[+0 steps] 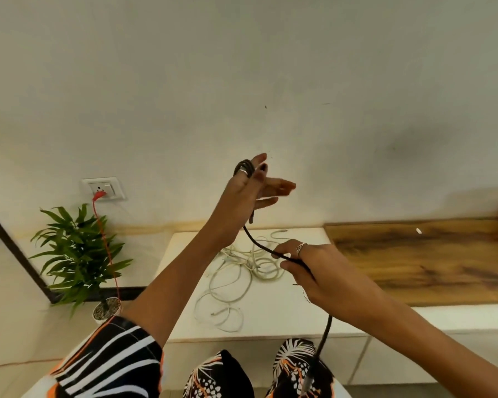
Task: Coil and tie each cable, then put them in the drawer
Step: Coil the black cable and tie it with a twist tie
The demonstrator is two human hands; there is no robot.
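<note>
Pinching black cable [263, 246], right hand [314, 271]; left hand [250, 193] spread, seemingly coil-wrapped.

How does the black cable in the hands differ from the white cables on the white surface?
The black cable is dark and thicker; the white cables are pale and thin. The black one is held up, looped around the left hand and pinched by the right hand; the white ones lie loose and tangled on the white surface. Neither is tied.
</note>
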